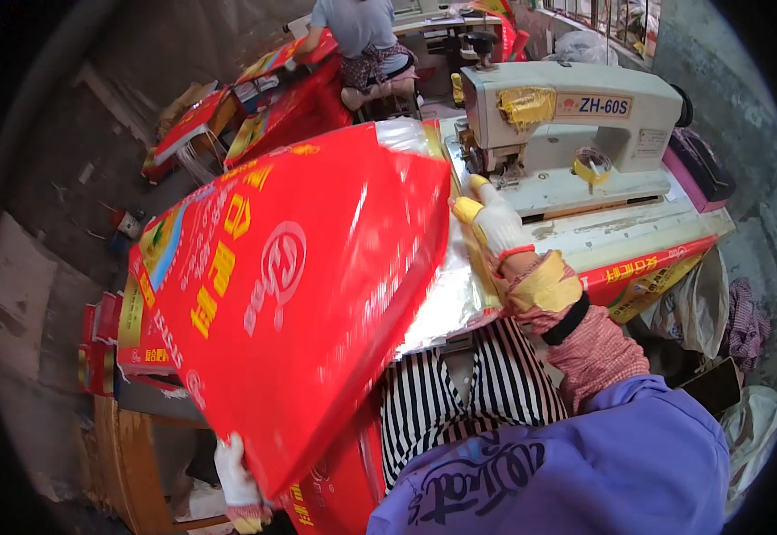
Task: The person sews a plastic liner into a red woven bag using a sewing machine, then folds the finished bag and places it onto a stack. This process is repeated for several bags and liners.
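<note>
A large red printed plastic sack [317,241] is lifted and slanted across the front of me, slightly blurred along its right edge. At its lower left edge, my left hand [239,477] in a white glove grips the sack; some of its fingers are behind the red plastic. My right hand [500,221], gloved in white with yellow fingertips, rests on a silvery sack surface [451,299], thumb and forefinger apart. Just beyond those fingertips stands a pale sewing machine [576,102], its needle area close to the right hand.
A roll of yellow tape [592,167] sits on the machine. Behind it lies a dark and pink box [699,169]. More red sacks [143,330] are stacked at left, above a wooden stand [134,455]. Another person [357,40] sits at the back among red sacks.
</note>
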Action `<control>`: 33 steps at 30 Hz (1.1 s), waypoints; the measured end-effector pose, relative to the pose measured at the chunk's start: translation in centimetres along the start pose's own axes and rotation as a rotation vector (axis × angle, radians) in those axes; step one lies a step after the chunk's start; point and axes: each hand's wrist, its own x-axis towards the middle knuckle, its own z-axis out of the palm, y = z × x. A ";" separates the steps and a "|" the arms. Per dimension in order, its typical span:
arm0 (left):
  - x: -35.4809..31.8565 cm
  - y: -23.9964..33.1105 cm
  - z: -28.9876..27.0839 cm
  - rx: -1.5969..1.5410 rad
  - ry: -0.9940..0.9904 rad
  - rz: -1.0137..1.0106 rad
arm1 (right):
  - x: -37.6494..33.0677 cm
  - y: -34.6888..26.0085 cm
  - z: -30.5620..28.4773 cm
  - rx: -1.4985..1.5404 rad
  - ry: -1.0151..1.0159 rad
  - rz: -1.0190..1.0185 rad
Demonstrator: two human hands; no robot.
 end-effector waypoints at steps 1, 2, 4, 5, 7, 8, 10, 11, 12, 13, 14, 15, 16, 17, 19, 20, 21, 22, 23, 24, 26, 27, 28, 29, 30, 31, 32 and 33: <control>-1.5 -1.8 -2.3 -0.038 -0.006 -0.113 | 0.1 -0.3 -0.5 -0.170 -0.178 -0.127; -3.6 -3.6 -4.7 -0.075 0.001 -0.234 | -1.9 -1.9 0.3 -0.238 -0.258 -0.070; -8.0 -5.1 -6.3 -0.023 -0.001 -0.331 | -7.1 -5.3 1.0 -0.147 -0.530 -0.031; -10.4 -7.1 -10.6 0.173 -0.005 -0.592 | -7.6 -3.7 0.6 -0.301 -0.557 -0.483; -11.8 -6.3 -13.5 0.370 0.009 -0.865 | -9.0 -3.4 -0.2 -0.559 -0.702 -0.859; -10.9 -2.5 -11.3 1.066 -0.031 -0.621 | -10.0 -4.6 -0.6 -0.674 -0.850 -0.770; -7.3 2.6 -9.2 1.650 0.124 -0.303 | -10.4 -4.2 -0.7 -0.616 -0.926 -0.803; -4.6 5.3 -7.9 1.390 0.271 -0.026 | -10.6 -4.9 -0.7 -0.676 -0.993 -0.850; -2.0 9.6 -3.2 1.015 0.311 0.080 | -11.0 -5.2 -0.6 -0.750 -1.052 -0.895; 0.4 12.3 -0.1 1.032 0.231 0.263 | -11.3 -5.0 -0.5 -0.661 -1.031 -0.963; 3.6 13.4 2.5 0.936 0.135 0.481 | -11.5 -5.2 -0.5 -0.663 -1.030 -0.952; 6.7 14.6 5.6 0.972 -0.049 0.687 | -11.8 -5.6 -0.4 -0.677 -1.055 -0.962; 9.1 15.7 10.2 0.999 -0.221 0.923 | -11.9 -5.8 -0.2 -0.693 -1.081 -0.969; 11.2 16.4 15.1 1.004 -0.405 1.118 | -11.7 -5.7 -0.4 -0.671 -1.036 -1.007; 13.4 17.7 19.7 0.996 -0.580 1.309 | -11.3 -5.4 -0.9 -0.736 -0.982 -1.001; 14.7 17.4 21.1 1.500 -0.748 1.117 | -10.9 -5.1 -1.2 -0.803 -0.930 -0.989; 15.7 16.5 22.1 1.984 -0.907 0.860 | -10.4 -5.3 -2.0 -0.828 -0.910 -0.940; 17.3 15.7 22.1 1.628 -0.743 1.143 | -10.4 -6.2 -2.8 -1.065 -0.949 -0.721; 19.6 15.4 22.5 1.280 -0.541 0.705 | -9.9 -5.7 -3.7 -1.018 -0.826 -0.628; 23.0 15.0 21.8 1.396 -0.358 1.258 | -10.0 -5.7 -4.2 -0.957 -0.730 -0.572; 24.7 16.4 25.6 1.571 -0.033 1.300 | -8.1 -2.3 -2.4 -0.675 -0.268 -0.528; 25.9 17.4 26.4 1.560 -0.019 1.233 | -5.5 -2.2 -1.4 -0.747 -0.244 -0.397; 27.1 18.1 26.4 1.382 -0.002 1.229 | -2.8 -2.5 -0.9 -0.811 -0.217 -0.270; 27.1 18.3 25.8 1.160 -0.017 1.225 | -0.7 -2.5 -1.1 -0.836 -0.241 -0.216; 26.7 18.6 25.5 0.933 -0.032 1.219 | 0.4 -2.5 -1.4 -0.862 -0.256 -0.162; 25.4 18.4 25.2 0.892 -0.055 1.239 | 0.7 -1.5 -2.0 -0.763 -0.204 -0.093; 23.3 17.6 25.0 0.841 -0.085 1.264 | 0.9 0.0 -3.7 -0.667 -0.139 -0.023; 21.1 16.4 24.2 0.857 -0.114 1.312 | 0.5 1.8 -5.7 -0.302 -0.244 0.114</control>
